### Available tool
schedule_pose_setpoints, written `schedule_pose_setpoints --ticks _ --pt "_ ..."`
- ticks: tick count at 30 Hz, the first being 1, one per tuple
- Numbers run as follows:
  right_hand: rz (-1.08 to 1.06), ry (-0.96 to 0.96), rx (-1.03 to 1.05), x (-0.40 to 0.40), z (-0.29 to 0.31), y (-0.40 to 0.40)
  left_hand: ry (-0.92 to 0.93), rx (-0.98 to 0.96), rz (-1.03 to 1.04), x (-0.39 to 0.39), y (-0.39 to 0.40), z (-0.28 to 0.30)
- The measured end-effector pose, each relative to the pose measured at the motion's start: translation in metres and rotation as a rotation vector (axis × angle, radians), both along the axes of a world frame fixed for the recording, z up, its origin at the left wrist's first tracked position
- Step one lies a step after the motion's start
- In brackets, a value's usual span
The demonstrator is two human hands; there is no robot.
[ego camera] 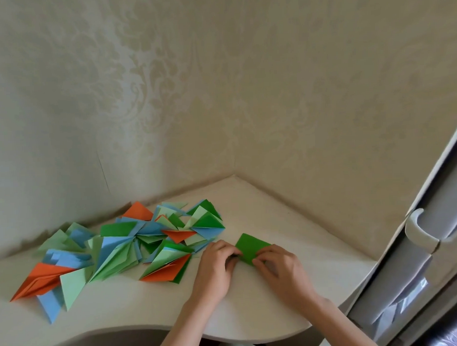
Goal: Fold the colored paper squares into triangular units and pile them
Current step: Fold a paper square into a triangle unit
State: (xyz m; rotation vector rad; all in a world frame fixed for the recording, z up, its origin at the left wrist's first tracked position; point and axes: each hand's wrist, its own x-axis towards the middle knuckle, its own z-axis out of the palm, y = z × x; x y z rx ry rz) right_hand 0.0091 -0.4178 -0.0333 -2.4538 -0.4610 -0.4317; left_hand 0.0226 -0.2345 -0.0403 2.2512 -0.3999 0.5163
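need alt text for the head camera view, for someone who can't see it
Two hands, the left hand and right hand, pinch the near edge of a dark green paper lying on a pale table in a wallpapered corner. To the left lies a pile of folded triangles in green, blue and orange; a white door handle shows at right.

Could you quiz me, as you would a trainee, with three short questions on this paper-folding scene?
1. True or false: both hands touch the dark green paper.
2. The pile of folded units lies on which side of that paper: A left, B right, C behind?
3. Fill in: the pile holds green, blue and ____ pieces.

Key: 1 true, the left hand and right hand both pinch it on the desk; 2 A; 3 orange.
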Motion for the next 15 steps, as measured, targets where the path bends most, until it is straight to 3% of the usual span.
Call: schedule_pose_setpoints --ticks 15 --pt "-0.017 -0.003 0.056 0.009 0.002 0.013 0.021 -0.041 0.055 0.001 0.001 0.000"
